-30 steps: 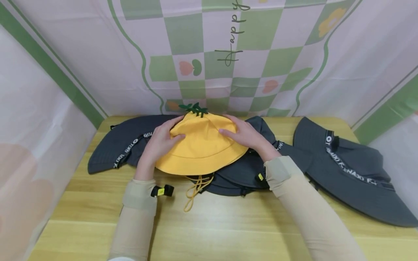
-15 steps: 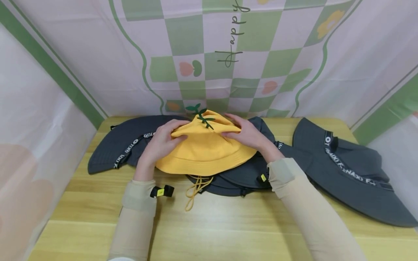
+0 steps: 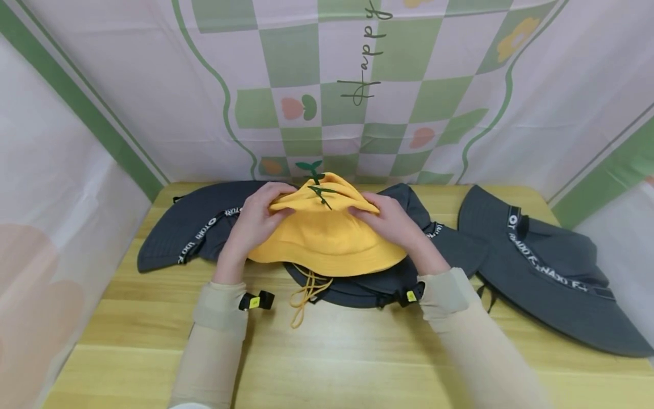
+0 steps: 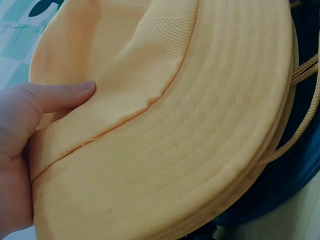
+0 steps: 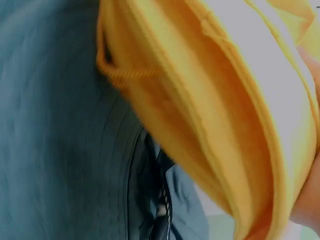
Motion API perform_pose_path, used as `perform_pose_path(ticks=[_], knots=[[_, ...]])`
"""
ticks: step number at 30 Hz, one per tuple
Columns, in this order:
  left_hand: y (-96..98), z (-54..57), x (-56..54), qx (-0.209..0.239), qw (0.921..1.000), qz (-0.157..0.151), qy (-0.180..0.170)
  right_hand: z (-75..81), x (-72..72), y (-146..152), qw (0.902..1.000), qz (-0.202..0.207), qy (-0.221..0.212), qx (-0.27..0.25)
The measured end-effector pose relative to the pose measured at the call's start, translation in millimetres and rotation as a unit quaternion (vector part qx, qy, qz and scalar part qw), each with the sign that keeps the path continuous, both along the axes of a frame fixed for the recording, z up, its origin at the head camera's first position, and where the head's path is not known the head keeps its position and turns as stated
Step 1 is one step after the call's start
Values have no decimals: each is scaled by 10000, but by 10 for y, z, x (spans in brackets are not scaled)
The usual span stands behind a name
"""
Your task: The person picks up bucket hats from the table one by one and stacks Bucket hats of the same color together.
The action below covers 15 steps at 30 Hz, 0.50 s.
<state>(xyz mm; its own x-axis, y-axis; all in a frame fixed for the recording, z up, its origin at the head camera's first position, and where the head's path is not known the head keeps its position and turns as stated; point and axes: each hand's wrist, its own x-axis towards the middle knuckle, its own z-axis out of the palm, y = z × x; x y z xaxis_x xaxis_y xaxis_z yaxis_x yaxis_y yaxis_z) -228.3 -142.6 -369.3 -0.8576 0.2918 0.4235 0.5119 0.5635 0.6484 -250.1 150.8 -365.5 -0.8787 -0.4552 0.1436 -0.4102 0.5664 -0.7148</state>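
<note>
A yellow bucket hat with a green sprout ornament on its crown is held between both hands in the head view. My left hand grips the crown's left side, thumb in front and fingers behind. On the right side my right hand pinches the crown the same way. The crown's top is folded in. From under the brim hangs a yellow cord. Layered yellow brim edges show in the right wrist view. Dark hats lie directly below the yellow one.
Another dark hat with a lettered band lies at the left, partly behind my left hand. A wide-brimmed dark hat lies at the right of the wooden table. A checked curtain hangs behind the table.
The crown's top has creased inward, and the sprout has tipped toward me. My right hand and the brim's right end have shifted slightly right; my left hand has barely moved.
</note>
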Motion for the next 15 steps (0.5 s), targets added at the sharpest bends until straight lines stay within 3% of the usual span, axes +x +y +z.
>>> perform_pose_path(ticks=[6, 12, 15], knots=[[31, 21, 5, -190, 9998, 17, -50, -2, 142, 11, 9992, -219, 332, -75], [50, 38, 25, -251, 9996, -42, -79, -15, 271, 58, 9986, -465, -107, 228], [56, 34, 28, -273, 9996, 24, -100, -30, 310, 48, 9985, -434, -17, 344]])
